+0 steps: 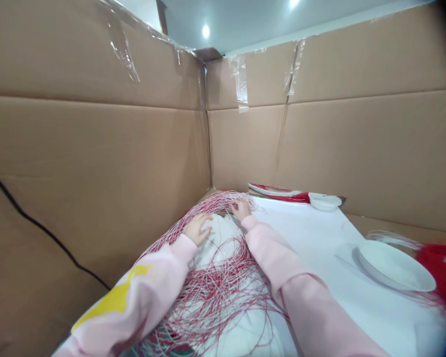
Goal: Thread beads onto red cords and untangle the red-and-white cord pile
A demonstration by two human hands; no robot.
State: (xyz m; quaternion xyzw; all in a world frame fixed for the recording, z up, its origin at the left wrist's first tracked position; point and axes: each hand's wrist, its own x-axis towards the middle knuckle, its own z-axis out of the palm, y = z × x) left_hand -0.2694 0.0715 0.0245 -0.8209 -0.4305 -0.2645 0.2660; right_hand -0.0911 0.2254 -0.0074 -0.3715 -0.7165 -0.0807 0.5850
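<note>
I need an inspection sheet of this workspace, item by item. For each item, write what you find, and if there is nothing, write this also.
surface: white sheet under the work area.
job's things: tangle of thin red-and-white strands.
clutter: white plate; smaller white dish; red-and-white bundle at back; red bundle at right.
grippers: bare hands; left hand lies spread on the strands; right hand touches their far edge, grip unclear.
cables: thin black cable along the left cardboard wall.
surroundings: right cardboard wall, clear tape, ceiling lights.

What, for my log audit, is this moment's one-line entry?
left hand: flat on red-and-white strings | right hand: fingers on strings | nearby: white plate on white sheet
</note>
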